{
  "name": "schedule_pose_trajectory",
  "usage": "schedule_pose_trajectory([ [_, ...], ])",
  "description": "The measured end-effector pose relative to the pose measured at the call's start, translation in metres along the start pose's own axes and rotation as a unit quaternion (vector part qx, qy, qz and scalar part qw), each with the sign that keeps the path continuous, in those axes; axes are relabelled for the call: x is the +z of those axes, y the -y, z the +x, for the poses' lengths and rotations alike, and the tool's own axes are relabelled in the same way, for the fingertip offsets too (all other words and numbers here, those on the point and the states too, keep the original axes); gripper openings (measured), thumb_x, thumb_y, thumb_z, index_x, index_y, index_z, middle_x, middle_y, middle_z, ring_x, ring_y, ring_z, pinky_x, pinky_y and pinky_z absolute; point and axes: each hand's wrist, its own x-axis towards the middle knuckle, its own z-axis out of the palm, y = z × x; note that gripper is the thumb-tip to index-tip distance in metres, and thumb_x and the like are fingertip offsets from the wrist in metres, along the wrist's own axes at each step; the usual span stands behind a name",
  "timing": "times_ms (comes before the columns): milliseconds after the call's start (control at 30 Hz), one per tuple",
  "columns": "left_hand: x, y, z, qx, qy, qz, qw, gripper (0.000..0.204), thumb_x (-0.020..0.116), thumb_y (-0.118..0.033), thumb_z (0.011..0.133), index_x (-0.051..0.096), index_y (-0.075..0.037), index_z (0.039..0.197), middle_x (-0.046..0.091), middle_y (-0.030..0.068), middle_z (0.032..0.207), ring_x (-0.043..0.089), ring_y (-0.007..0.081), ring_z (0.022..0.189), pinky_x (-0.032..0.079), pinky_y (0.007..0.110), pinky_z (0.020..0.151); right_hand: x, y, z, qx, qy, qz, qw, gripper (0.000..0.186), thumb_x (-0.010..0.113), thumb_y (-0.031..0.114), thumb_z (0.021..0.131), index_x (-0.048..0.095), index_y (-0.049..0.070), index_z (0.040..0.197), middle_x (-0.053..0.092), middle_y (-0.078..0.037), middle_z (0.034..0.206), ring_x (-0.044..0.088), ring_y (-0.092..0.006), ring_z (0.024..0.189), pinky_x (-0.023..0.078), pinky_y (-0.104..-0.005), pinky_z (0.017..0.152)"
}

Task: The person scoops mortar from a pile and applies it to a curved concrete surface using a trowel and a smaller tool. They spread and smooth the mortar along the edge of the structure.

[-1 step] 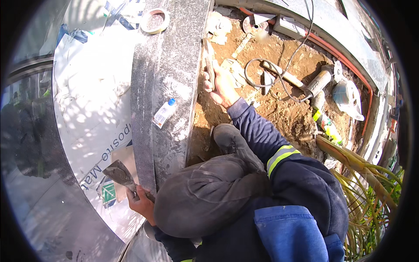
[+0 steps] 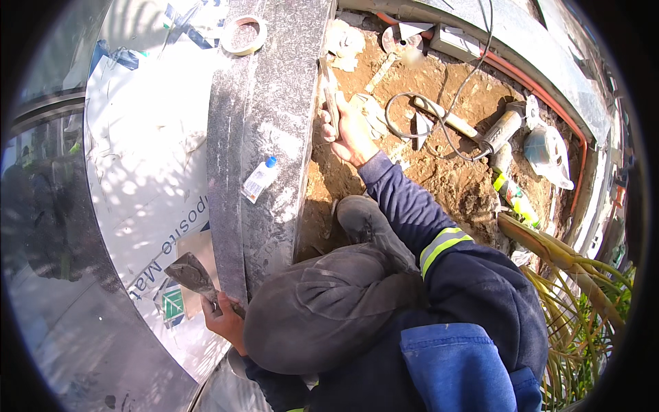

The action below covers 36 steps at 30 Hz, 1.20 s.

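My left hand (image 2: 223,323), at lower left beside my bent knee (image 2: 295,309), is closed round a dusty, wide-bladed scraper (image 2: 189,273), its blade over a beige square (image 2: 199,240) on the white film-covered panel (image 2: 144,137). My right hand (image 2: 350,137) grips a narrow, dusty tool (image 2: 329,89) at the right edge of the speckled grey stone strip (image 2: 274,103); I cannot tell what kind of tool. A small white bottle with a blue cap (image 2: 259,178) lies on the strip, and a tape roll (image 2: 244,34) lies farther up it.
On the dirt (image 2: 439,192) at right lie a hammer-like handle (image 2: 446,117), a black cable (image 2: 405,94), a metal cylinder (image 2: 503,127), a plastic bag (image 2: 544,154), a plastic bottle (image 2: 515,199) and a disc (image 2: 401,38). An orange pipe (image 2: 522,82) follows the ledge. Palm fronds (image 2: 583,288) are at lower right.
My left hand and the scraper have shifted very slightly to the right. My right hand is in nearly the same place.
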Motion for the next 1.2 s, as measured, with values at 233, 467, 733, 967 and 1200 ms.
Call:
schedule_pose_trajectory([
  [233, 0.015, -0.009, -0.001, 0.017, -0.017, -0.005, 1.000, 0.028, 0.065, -0.015, 0.100, 0.058, 0.003, 0.121, 0.060, 0.0035, 0.068, 0.054, 0.0073, 0.058, 0.039, 0.022, 0.053, 0.002, 0.054, 0.053, -0.007, 0.012, -0.037, 0.999, 0.038, 0.041, 0.041, 0.111, 0.055, 0.005, 0.108, 0.054, 0.002, 0.079, 0.045, -0.0078, 0.054, 0.038, -0.0239, 0.048],
  [467, 0.015, -0.021, -0.002, 0.011, -0.001, -0.017, 1.000, 0.018, 0.065, -0.015, 0.100, 0.057, 0.000, 0.105, 0.059, 0.0039, 0.068, 0.054, 0.0083, 0.058, 0.039, 0.023, 0.052, 0.001, 0.095, 0.100, -0.042, 0.032, -0.037, 0.998, 0.035, 0.044, 0.041, 0.109, 0.056, 0.009, 0.102, 0.054, 0.003, 0.076, 0.044, -0.0073, 0.054, 0.035, -0.0231, 0.048],
  [733, 0.014, -0.014, -0.001, 0.022, 0.009, -0.031, 0.999, 0.018, 0.065, -0.016, 0.100, 0.057, 0.000, 0.105, 0.059, 0.0041, 0.069, 0.054, 0.0082, 0.059, 0.039, 0.022, 0.054, -0.001, 0.135, 0.122, -0.072, 0.027, -0.046, 0.996, 0.036, 0.041, 0.044, 0.111, 0.055, 0.010, 0.110, 0.055, 0.000, 0.078, 0.043, -0.0097, 0.054, 0.034, -0.0240, 0.048],
  [967, 0.016, 0.002, 0.001, 0.014, -0.002, -0.071, 0.997, 0.020, 0.064, -0.013, 0.100, 0.058, 0.003, 0.111, 0.060, 0.0034, 0.072, 0.055, 0.0085, 0.063, 0.040, 0.023, 0.057, -0.016, 0.130, 0.050, -0.139, -0.017, -0.152, 0.978, 0.041, 0.048, 0.042, 0.109, 0.059, 0.003, 0.111, 0.057, -0.002, 0.080, 0.046, -0.0103, 0.057, 0.036, -0.0248, 0.050],
  [1200, 0.011, 0.005, 0.007, 0.013, 0.038, -0.056, 0.998, 0.022, 0.063, -0.010, 0.100, 0.058, 0.004, 0.117, 0.060, 0.0038, 0.076, 0.055, 0.0087, 0.064, 0.041, 0.023, 0.058, -0.031, 0.101, 0.008, -0.071, -0.056, -0.177, 0.980, 0.042, 0.045, 0.041, 0.110, 0.060, 0.001, 0.111, 0.056, -0.001, 0.075, 0.044, -0.0094, 0.052, 0.036, -0.0234, 0.047],
])
